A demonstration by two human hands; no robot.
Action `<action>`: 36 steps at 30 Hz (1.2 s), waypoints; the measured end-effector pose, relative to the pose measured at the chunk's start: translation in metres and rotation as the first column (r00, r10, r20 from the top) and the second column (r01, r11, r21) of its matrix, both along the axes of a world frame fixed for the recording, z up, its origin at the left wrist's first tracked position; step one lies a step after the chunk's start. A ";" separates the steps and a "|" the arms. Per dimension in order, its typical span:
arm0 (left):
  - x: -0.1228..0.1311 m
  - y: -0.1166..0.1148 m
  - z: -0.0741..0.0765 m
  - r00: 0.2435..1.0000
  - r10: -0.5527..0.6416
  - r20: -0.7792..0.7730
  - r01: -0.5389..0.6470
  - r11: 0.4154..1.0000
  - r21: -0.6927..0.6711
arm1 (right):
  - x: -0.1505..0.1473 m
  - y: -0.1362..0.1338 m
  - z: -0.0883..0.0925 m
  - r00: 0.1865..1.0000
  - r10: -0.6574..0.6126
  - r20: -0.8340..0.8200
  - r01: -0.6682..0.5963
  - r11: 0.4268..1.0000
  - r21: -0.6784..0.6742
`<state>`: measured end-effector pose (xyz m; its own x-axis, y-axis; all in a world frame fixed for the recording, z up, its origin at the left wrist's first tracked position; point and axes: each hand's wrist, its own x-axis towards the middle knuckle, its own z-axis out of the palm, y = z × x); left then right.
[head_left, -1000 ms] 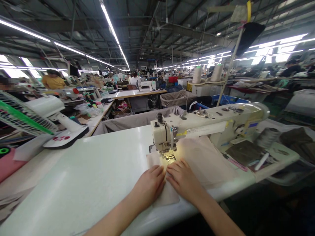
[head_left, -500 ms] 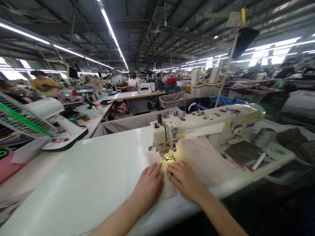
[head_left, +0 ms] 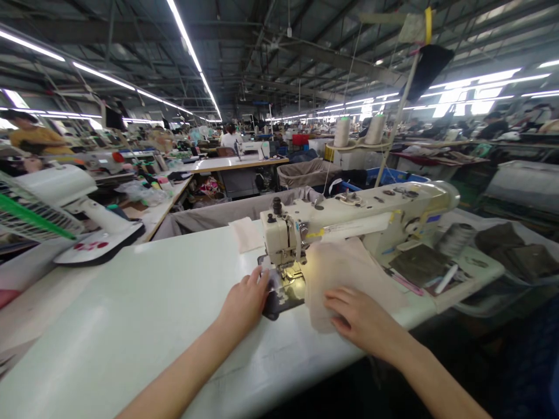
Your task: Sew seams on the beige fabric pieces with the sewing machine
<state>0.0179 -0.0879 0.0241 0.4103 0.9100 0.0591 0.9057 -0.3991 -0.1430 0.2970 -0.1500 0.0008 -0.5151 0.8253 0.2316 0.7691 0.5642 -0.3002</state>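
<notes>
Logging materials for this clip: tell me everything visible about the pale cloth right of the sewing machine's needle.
The pale cloth is thin, matte, pinkish-beige, like light lining fabric. It lies slightly rumpled on the white table, under the sewing machine arm. The right hand rests flat on its near corner; the left hand is clear of it.

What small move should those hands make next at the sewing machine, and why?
Probably the right hand should slide the pale fabric leftward under the presser foot. The needle plate lies bare, the right hand rests on the fabric, and the left hand sits beside the plate.
</notes>
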 end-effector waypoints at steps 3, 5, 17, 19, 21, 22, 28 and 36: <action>0.012 -0.018 -0.001 0.978 -0.201 0.054 0.204 0.978 -0.049 | 0.003 0.000 -0.010 1.000 0.021 0.001 -0.021 0.997 0.078; 0.020 -0.028 -0.007 0.945 -0.309 0.110 0.314 0.949 -0.026 | 0.005 0.003 -0.017 0.999 0.015 -0.030 -0.010 0.989 0.148; 0.015 -0.030 0.002 0.633 -0.681 0.368 0.674 0.719 0.170 | -0.050 -0.034 0.014 0.933 0.200 -0.299 -0.106 0.947 0.302; -0.002 -0.038 0.003 0.623 -0.708 0.332 0.714 0.688 0.129 | -0.061 -0.043 0.010 0.922 0.259 -0.288 -0.193 0.952 0.237; -0.027 -0.049 -0.006 0.657 -0.707 0.261 0.697 0.702 0.146 | -0.065 -0.045 0.000 0.921 0.286 -0.263 -0.251 0.955 0.160; -0.042 -0.056 -0.012 0.670 -0.707 0.228 0.686 0.706 0.176 | -0.064 -0.045 -0.005 0.922 0.306 -0.238 -0.285 0.951 0.119; -0.111 -0.092 -0.026 0.740 -0.622 0.255 0.616 0.779 0.113 | -0.050 -0.042 -0.016 0.930 0.359 -0.081 -0.368 0.919 -0.143; -0.093 -0.091 0.009 0.824 -0.246 0.510 0.372 0.915 -0.159 | -0.051 -0.031 0.017 0.932 0.206 -0.298 -0.296 0.908 -0.296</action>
<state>-0.0749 -0.1784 0.0335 0.6514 0.7500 0.1145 0.6590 -0.6341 0.4045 0.2459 -0.1807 0.0181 -0.6756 0.7275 0.1196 0.4871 0.5622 -0.6684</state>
